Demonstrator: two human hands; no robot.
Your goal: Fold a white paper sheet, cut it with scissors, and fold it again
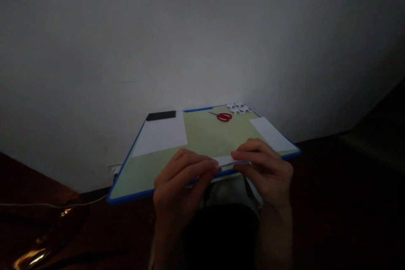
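A narrow folded piece of white paper point(227, 160) is held level at the near edge of the table, between both hands. My left hand point(183, 181) pinches its left end between thumb and fingers. At the other end, my right hand point(265, 168) grips the paper with the thumb below and fingers on top. Some white paper also hangs beneath the right hand. Beyond the hands lie scissors point(224, 117) with red handles, their blades pointing left. Behind them to the right rests a white paper cutout point(239, 108) with a jagged, openwork outline.
The pale green table point(209, 133) has a blue rim and stands against a grey wall point(202, 42). White sheets lie at its left point(161, 135) and right point(272, 133). A dark flat object point(160, 115) sits at the back left corner. A white cable point(53, 206) runs along the lower left.
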